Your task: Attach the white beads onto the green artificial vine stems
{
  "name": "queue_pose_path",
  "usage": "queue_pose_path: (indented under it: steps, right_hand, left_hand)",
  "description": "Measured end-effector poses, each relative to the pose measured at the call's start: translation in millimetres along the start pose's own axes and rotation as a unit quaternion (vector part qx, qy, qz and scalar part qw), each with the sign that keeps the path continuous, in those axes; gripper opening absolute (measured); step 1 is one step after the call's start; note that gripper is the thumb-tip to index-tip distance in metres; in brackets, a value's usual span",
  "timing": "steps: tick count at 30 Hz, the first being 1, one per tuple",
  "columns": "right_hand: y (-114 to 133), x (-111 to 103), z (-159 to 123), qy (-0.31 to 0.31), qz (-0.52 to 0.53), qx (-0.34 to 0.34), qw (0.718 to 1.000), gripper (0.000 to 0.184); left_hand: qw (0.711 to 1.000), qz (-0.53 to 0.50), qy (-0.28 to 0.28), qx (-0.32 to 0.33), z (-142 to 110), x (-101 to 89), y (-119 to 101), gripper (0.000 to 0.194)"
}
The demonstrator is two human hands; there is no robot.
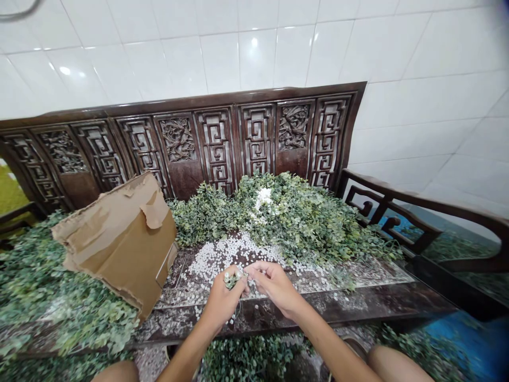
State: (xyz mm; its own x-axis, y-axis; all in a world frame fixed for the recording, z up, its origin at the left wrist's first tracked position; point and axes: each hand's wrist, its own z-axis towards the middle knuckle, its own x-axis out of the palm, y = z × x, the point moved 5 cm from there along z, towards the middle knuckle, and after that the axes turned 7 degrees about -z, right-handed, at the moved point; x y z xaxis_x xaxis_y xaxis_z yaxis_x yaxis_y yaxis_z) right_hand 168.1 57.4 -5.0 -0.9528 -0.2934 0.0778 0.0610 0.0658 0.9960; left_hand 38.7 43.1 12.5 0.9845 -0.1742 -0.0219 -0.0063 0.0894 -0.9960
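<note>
Fingers of my left hand [225, 297] are closed round a small sprig of artificial green leaves [231, 279], with white bits among the leaves. My right hand [274, 286] meets it at the fingertips, thumb and forefinger pinched together at the sprig's end; what lies between them is too small to make out. Just beyond both hands, many small white round pieces [217, 257] are scattered over the dark wooden bench seat [338, 307]. Behind them rises a big heap of artificial green foliage [314, 217], with a clump of white pieces [263, 199] on it.
A torn brown cardboard sheet [131, 244] leans at the left, beside more green foliage [35, 270]. The carved bench back [178, 170] runs along the tiled wall [222, 58]. At the right stands the bench's armrest [449, 212]. More foliage [254, 358] lies below the seat edge.
</note>
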Motion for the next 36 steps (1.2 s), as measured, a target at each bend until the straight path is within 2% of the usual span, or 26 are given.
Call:
queue_pose_path:
  steps: [8,14,21,36]
  right_hand:
    - [7,0,-2,0.015,-0.022,-0.016,1.000,0.042]
    - [6,0,-1,0.008,0.007,-0.007,1.000,0.042]
    - [12,1,-2,0.035,0.019,-0.016,0.999,0.039]
    - [18,7,-3,0.041,0.030,-0.005,0.999,0.041]
  left_hand:
    - [0.999,-0.029,0.007,-0.022,-2,3.1,-1,0.022]
    - [0.999,-0.050,0.006,-0.006,-3,4.6,-3,0.023]
    - [0.998,-0.064,0.018,0.000,-5,5.7,-3,0.024]
    - [0.997,-0.075,-0.006,-0.014,-8,3.9,-1,0.020]
